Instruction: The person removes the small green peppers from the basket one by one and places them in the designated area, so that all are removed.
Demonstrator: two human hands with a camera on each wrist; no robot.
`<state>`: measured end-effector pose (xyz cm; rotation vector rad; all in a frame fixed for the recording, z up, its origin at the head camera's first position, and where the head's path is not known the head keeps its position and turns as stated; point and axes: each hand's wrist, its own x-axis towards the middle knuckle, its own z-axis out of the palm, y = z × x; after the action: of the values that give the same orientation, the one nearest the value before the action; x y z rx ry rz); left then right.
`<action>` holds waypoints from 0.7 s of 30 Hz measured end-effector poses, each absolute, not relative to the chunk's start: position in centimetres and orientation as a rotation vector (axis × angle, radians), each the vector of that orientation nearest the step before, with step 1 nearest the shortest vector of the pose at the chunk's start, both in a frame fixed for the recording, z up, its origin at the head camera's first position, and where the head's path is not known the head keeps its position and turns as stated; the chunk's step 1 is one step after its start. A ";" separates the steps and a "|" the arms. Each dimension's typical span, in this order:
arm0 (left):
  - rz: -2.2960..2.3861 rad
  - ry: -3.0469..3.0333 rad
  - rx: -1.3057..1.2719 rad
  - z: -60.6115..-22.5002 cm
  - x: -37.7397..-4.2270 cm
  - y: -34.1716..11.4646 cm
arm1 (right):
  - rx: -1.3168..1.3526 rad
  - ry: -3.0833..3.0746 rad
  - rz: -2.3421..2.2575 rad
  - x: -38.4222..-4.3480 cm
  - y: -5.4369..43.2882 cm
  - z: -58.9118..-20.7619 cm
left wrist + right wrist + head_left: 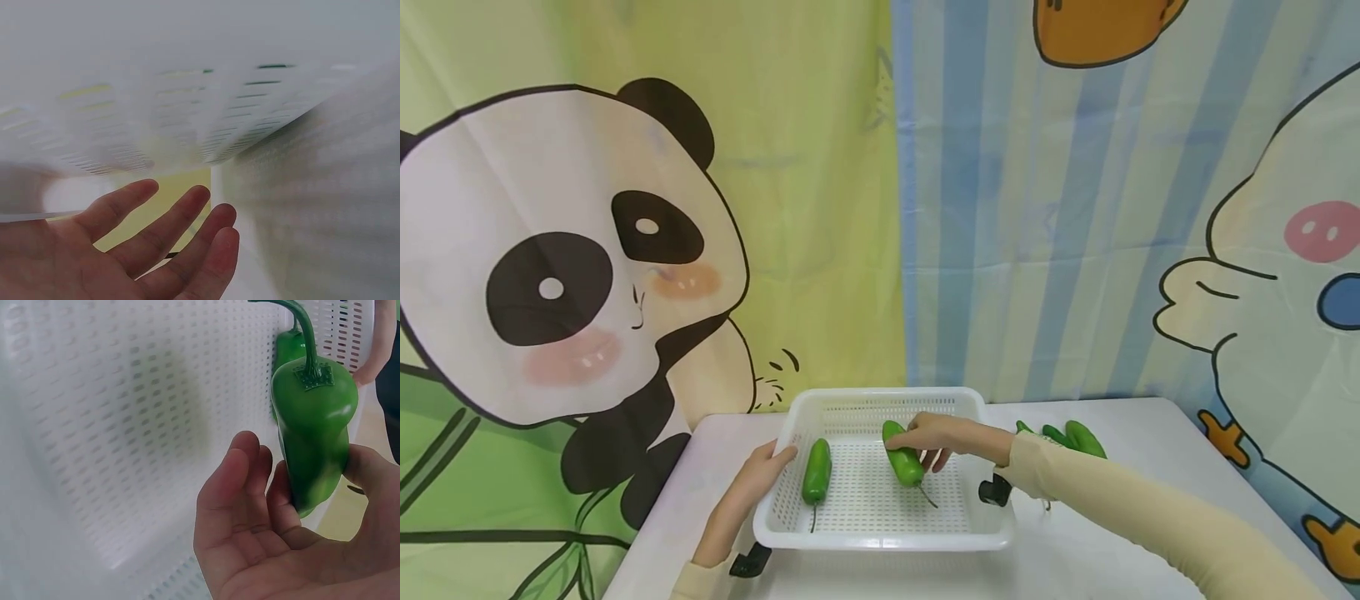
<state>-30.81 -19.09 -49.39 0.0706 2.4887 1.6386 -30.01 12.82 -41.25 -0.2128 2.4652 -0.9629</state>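
In the head view a white perforated plastic basket point(880, 542) rests at the middle of the table. My right hand point(934, 435) pinches a green pepper point(904, 468) between thumb and fingers over the basket's inside. The right wrist view shows that pepper point(315, 425) with its curved stem away from the palm. Another green pepper point(817, 472) lies in the left part of the basket, stem toward me. My left hand point(752, 479) holds the basket's left side, thumb over the rim. From the left wrist view, its fingers point(169, 234) extend along the outside of the basket wall point(187, 125).
Several more green peppers point(1081, 438) lie on the white table point(1120, 533) to the right of the basket, partly behind my right sleeve point(1120, 500). A printed curtain with a panda point(572, 250) hangs behind the table. Black straps point(995, 490) sit at both wrists.
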 end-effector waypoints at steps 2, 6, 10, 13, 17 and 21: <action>1.645 2.482 0.068 -49.4 -30.9 -19.1 | -0.216 2.461 -0.950 -29.9 13.7 -40.9; 1.648 2.482 0.066 -49.4 -30.9 -19.0 | -0.218 2.452 -0.927 -30.0 15.7 -40.2; 1.639 2.492 0.061 -49.5 -30.8 -19.0 | -0.233 2.428 -0.920 -30.1 17.7 -39.4; 1.643 2.490 0.054 -49.6 -30.7 -19.0 | -0.244 2.393 -0.941 -30.1 19.4 -38.9; 1.647 2.485 0.057 -49.6 -30.7 -19.0 | -0.237 2.355 -0.992 -30.0 21.9 -38.3; 1.656 2.476 0.058 -49.5 -30.8 -19.0 | -0.197 2.339 -1.051 -29.8 24.5 -37.8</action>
<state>-30.76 -19.04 -49.53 0.0577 2.4765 1.6561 -29.77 24.53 -37.81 -0.1970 2.3389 -1.0509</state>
